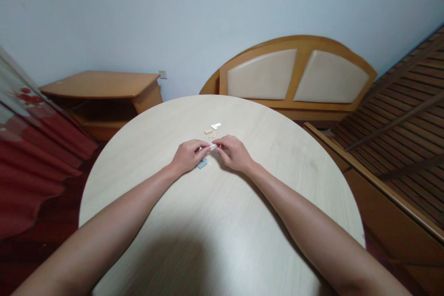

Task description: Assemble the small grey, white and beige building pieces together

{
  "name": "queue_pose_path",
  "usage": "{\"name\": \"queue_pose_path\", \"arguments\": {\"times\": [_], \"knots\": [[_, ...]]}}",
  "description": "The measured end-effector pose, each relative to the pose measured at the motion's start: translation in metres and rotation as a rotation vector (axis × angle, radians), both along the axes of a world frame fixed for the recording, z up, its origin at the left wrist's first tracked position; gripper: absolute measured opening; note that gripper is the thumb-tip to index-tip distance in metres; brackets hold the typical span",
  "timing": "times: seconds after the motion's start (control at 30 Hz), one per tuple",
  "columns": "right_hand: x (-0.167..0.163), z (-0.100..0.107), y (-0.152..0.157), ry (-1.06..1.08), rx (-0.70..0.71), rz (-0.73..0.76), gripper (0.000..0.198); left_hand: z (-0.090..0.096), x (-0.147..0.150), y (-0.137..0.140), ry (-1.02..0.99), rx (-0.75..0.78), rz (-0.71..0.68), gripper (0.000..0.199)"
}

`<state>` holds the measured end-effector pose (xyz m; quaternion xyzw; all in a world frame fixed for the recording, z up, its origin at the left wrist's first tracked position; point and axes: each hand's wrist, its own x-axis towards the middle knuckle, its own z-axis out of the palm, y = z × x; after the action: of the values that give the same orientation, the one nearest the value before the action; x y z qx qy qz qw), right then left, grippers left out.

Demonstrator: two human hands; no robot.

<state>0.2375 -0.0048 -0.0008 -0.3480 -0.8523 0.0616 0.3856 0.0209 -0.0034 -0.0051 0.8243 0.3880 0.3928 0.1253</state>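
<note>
Left hand: here it is, the left hand (190, 153), thumb and fingers pinching one end of a small white piece (212, 147).
Right hand: and the right hand (235, 153) has the other end, fingertips closed on it, the two hands nearly meeting.
White piece: between the fingertips, around the middle of the tabletop (284, 166), well in from the round rim.
Blue piece: the blue piece (202, 163) lies just beside the left hand, on the near side; whether they touch, I can't tell.
Far side: yellow pieces (208, 132) just beyond the fingers, white flat pieces (215, 126) a little farther, all well short of the far edge.
Room sideways: plenty, pale surface running out left and right from both hands to the curved edge.
Near side: forearms slant in from both lower corners, a wedge of tabletop open between them.
Beyond the rim: wooden cabinet (104, 84) at left, padded headboard (291, 74) ahead.
</note>
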Motion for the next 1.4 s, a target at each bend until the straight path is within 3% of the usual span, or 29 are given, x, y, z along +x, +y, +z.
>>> {"name": "queue_pose_path", "arguments": {"times": [0.37,0.63,0.83,1.17,1.4], "knots": [[-0.0003,0.0025,0.0000,0.001,0.092,0.059,0.016,0.0021,0.0022,-0.0020,-0.015,0.008,-0.012,0.014],[0.0000,0.0001,-0.0005,0.004,0.071,0.038,0.018,0.0048,0.0025,-0.0034,-0.080,0.052,-0.057,0.017],[-0.0003,0.0001,0.0008,-0.020,0.042,0.025,0.013,0.0032,0.0014,-0.0031,-0.060,0.027,-0.017,0.012],[0.0007,0.0007,0.0013,-0.026,0.055,0.024,0.009,0.0025,0.0020,-0.0018,-0.050,0.095,-0.101,0.020],[-0.0012,0.0009,-0.0008,0.011,0.070,0.041,0.017,0.0032,0.0020,-0.0019,-0.089,0.137,-0.125,0.021]]}}
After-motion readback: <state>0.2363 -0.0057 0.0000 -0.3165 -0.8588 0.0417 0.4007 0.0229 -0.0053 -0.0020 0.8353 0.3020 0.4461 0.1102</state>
